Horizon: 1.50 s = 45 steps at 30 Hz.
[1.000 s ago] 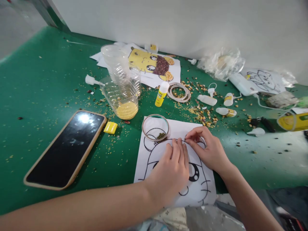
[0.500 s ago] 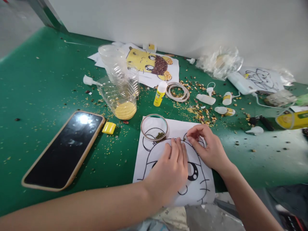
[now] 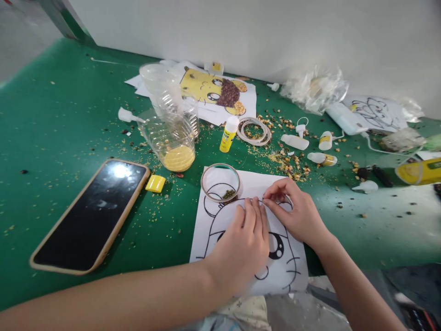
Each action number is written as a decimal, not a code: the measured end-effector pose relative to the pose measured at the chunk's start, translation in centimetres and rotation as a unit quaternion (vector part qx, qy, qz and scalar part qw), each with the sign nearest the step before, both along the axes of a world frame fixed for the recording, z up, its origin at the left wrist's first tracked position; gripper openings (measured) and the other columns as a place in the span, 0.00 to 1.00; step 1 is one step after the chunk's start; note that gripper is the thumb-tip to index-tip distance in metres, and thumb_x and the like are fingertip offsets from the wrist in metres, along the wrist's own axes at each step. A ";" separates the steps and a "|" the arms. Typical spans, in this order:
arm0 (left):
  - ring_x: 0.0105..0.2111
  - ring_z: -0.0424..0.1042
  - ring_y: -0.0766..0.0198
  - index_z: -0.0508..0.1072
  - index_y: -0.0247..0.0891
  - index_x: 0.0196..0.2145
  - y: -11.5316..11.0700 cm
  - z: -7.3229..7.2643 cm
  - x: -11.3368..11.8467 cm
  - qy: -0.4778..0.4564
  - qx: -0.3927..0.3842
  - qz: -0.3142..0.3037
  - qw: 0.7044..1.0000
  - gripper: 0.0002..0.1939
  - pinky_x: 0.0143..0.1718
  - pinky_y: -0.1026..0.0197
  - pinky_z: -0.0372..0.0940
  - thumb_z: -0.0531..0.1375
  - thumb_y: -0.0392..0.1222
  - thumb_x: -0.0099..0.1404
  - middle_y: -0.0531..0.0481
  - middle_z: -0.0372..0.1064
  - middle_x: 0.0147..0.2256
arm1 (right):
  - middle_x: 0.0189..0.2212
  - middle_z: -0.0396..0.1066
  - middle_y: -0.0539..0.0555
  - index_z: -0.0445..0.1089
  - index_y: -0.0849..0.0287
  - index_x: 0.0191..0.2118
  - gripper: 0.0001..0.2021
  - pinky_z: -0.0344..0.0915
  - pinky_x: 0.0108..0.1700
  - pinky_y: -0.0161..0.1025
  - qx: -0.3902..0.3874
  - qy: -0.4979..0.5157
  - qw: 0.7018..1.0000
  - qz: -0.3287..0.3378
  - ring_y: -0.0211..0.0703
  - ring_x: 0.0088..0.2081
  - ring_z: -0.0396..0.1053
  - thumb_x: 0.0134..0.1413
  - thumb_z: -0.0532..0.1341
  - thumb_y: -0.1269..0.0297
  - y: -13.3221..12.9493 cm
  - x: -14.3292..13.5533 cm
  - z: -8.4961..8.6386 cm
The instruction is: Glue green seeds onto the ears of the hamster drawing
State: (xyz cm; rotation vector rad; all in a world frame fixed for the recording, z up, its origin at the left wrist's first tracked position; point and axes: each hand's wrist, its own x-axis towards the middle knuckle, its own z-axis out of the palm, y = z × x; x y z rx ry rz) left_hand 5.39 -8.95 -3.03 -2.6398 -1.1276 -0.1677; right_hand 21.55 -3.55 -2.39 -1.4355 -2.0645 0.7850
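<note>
A white sheet with a black-outlined cartoon animal head (image 3: pixel 291 280) lies at the table's front edge. My left hand (image 3: pixel 241 243) rests on the drawing, palm down and fingers stretched out, covering one eye and part of the face. At the top outline by the right ear, the thumb and forefinger of my right hand (image 3: pixel 292 204) are pinched together against the paper; whatever is between them is too small to make out. A round clear dish (image 3: pixel 203 186) sits over the left ear, with small green beans (image 3: pixel 228 194) inside it.
A phone (image 3: pixel 91 216) and a yellow cap (image 3: pixel 155 183) lie left. Behind stand a glue stick (image 3: pixel 228 134) and a cut plastic bottle (image 3: pixel 161 133) holding yellow grain. Scattered seeds, small glue bottles (image 3: pixel 295 142) and a bean-covered picture (image 3: pixel 203 89) occupy the back.
My right hand has shifted slightly left and its fingertips have closed at the head outline, where a small green bit showed before. My left hand stays in place.
</note>
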 end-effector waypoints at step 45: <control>0.50 0.65 0.46 0.63 0.17 0.53 -0.1 -0.2 0.0 -0.002 0.012 -0.001 1.000 0.23 0.47 0.51 0.61 0.46 0.32 0.63 0.29 0.63 0.51 | 0.30 0.67 0.50 0.60 0.55 0.36 0.06 0.62 0.33 0.37 -0.059 0.102 0.993 -0.023 0.38 0.32 0.66 0.53 0.59 0.67 0.5 0.7 -0.3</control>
